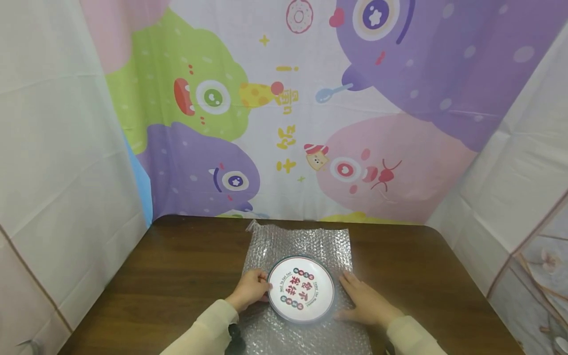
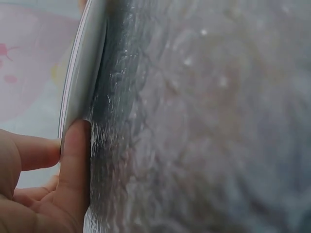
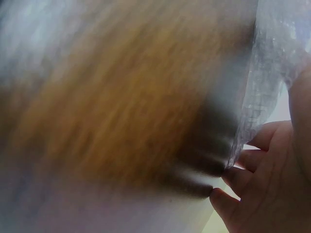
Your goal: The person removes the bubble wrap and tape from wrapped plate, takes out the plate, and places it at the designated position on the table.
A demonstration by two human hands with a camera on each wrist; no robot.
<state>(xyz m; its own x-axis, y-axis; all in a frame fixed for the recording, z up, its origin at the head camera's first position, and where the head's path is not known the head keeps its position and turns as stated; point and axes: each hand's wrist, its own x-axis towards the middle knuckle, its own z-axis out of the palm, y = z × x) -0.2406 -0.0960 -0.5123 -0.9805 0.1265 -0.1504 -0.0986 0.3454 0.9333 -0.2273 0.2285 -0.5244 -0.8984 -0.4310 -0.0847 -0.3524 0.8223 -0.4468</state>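
Observation:
A round white plate [image 1: 301,291] with red characters and a dark rim lies on a sheet of bubble wrap [image 1: 306,241]. My left hand [image 1: 250,290] pinches the plate's left rim. In the left wrist view, the thumb and a finger [image 2: 75,155] grip the edge of the plate [image 2: 82,73] from both faces, close over the bubble wrap [image 2: 194,97]. To the right of the plate, my right hand [image 1: 368,303] spreads its fingers over the right edge of the wrap. The right wrist view shows its fingertips [image 3: 238,177] at the edge of the bubble wrap [image 3: 262,73].
The wrap lies on a dark brown wooden table [image 1: 186,261] with rounded far corners. Behind it hangs a curtain [image 1: 284,197] printed with cartoon monsters. Pale fabric [image 1: 57,148] hangs along the left side, with more on the right.

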